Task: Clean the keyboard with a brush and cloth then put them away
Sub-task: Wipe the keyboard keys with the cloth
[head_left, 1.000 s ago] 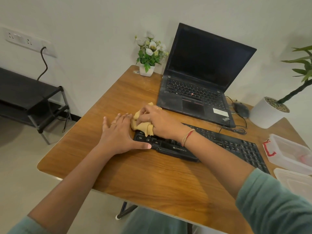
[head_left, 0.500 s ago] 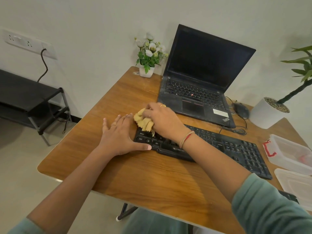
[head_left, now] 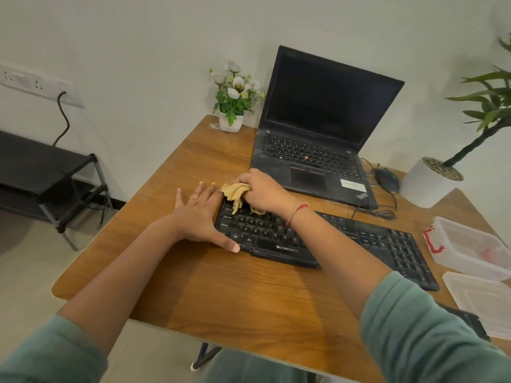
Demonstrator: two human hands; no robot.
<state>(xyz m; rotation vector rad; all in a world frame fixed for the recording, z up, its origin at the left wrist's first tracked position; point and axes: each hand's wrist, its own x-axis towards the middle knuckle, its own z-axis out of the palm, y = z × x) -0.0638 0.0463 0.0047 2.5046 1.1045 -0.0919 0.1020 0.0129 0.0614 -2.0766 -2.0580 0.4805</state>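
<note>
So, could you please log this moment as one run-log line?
step: wiping | right hand: grips cloth on keyboard | left hand: flat at keyboard's end

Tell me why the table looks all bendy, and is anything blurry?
Head view: the wide lens bows the table edges; keyboard lettering is sharp, the clear box at the right looks softer; faint arm shadows lie on the wood; the dark laptop screen shows no glare.

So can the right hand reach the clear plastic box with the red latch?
Probably yes. The right hand, gripping the crumpled tan cloth, is at the left end of the black keyboard; the open clear plastic box sits beyond its right end, nothing standing between.
</note>
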